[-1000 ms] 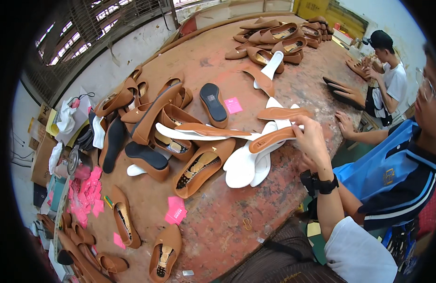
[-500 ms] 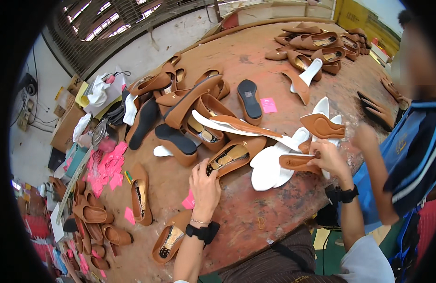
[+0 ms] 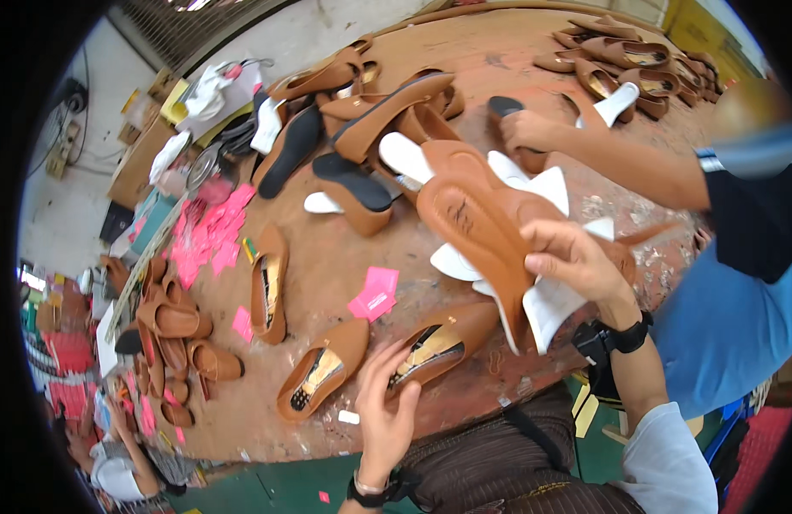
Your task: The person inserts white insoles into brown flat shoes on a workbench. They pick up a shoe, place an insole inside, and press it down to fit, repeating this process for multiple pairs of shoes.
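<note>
My left hand [image 3: 386, 415] is at the table's near edge, its fingers and thumb around the heel of a brown wedge shoe [image 3: 465, 330]. A gold lining shows inside that shoe. My right hand [image 3: 576, 261] grips a brown padded insole [image 3: 473, 227] by its edge, lifted above the table. More insoles with white undersides [image 3: 546, 313] hang or lie beneath it; how many the hand holds is unclear. Left of my left hand lies another brown shoe [image 3: 327, 368]. Pink paper slips [image 3: 376, 291] lie beyond these two shoes.
A co-worker's hand [image 3: 533, 128] on the right reaches across to a black-soled shoe [image 3: 505, 107]. Brown shoes pile up in the middle [image 3: 387, 111], far right [image 3: 627, 56] and left [image 3: 173, 321]. Pink slips [image 3: 203, 227] and a jar [image 3: 212, 176] sit at left.
My left hand has drawn the brown shoe toward the near edge. My right hand has raised the insole and turned it. The co-worker's arm has reached over the table to the black-soled shoe.
</note>
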The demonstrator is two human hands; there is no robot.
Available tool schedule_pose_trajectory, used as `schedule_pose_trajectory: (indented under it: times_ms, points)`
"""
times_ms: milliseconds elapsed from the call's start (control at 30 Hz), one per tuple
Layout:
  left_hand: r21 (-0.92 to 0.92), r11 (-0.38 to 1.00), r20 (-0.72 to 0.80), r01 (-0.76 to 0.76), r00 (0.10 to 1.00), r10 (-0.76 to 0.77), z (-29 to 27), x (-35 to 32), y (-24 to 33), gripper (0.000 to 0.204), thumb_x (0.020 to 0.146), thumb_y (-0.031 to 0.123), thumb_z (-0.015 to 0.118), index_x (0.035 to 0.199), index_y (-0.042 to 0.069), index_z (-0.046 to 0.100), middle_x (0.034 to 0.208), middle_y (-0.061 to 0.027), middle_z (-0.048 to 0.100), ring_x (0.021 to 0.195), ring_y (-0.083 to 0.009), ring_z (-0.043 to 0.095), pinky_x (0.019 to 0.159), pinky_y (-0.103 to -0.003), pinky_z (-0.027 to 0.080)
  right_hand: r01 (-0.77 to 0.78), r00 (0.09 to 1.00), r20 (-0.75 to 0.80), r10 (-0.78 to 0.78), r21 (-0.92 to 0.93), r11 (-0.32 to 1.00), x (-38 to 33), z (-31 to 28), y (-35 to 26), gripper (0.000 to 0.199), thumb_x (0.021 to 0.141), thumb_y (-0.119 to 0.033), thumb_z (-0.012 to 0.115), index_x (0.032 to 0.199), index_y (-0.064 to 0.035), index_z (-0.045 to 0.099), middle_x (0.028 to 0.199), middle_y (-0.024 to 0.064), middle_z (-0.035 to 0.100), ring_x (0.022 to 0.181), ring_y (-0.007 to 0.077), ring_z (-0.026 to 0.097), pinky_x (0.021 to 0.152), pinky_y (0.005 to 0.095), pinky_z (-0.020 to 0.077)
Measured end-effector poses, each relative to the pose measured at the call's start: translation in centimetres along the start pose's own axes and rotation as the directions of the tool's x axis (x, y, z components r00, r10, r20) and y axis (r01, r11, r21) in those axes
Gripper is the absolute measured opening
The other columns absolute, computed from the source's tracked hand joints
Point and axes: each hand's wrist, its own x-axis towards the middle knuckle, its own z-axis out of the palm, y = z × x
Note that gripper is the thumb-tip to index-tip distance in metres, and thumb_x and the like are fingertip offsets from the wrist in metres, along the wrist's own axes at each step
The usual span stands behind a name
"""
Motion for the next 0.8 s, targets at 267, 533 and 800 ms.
schedule_pose_trajectory:
  times_ms: [267,533,800]
  points:
    - [-0.688,0.382,0.649,0.616,0.759,-0.056,3.5,9.2,2.3,0.05,0.095,0.02,0.069,0.136,-0.002,0.05,0.107,-0.0089,0.069,0.097,-0.0182,0.066,0.086,-0.033,0.055,0.305,0.879,0.458,-0.132,-0.327,0.894,1.2,7.1,-2.3,0.017,0.09,-0.009,0.064,0.106,-0.0015,0.062,0.093,0.0135,0.063,0.091,0.0307,0.062,0.084,0.039,0.0486]
    - [-0.704,0.511,0.488,0.493,0.859,-0.156,5.6,16.7,4.5,0.031,0.092,0.011,0.072,0.118,-0.003,0.064,0.108,-0.0127,0.071,0.096,-0.0211,0.069,0.086,-0.037,0.058,0.51,0.853,0.421,-0.307,-0.794,0.33,-2.6,8.3,-4.4,0.025,0.07,-0.007,0.066,0.095,-0.0063,0.06,0.084,0.0061,0.055,0.087,0.0271,0.062,0.109,0.0471,0.0445]
    - [-0.784,0.502,0.296,0.364,0.931,-0.212,-2.3,24.0,-2.9,0.051,0.09,0.013,0.076,0.133,-0.003,0.054,0.125,-0.0127,0.066,0.11,-0.0216,0.066,0.097,-0.04,0.054,0.304,0.951,0.104,-0.29,-0.465,0.831,-8.3,8.5,-4.5,0.03,0.073,0.005,0.057,0.101,-0.0041,0.065,0.107,0.0161,0.068,0.095,0.0311,0.067,0.098,0.0428,0.0511]
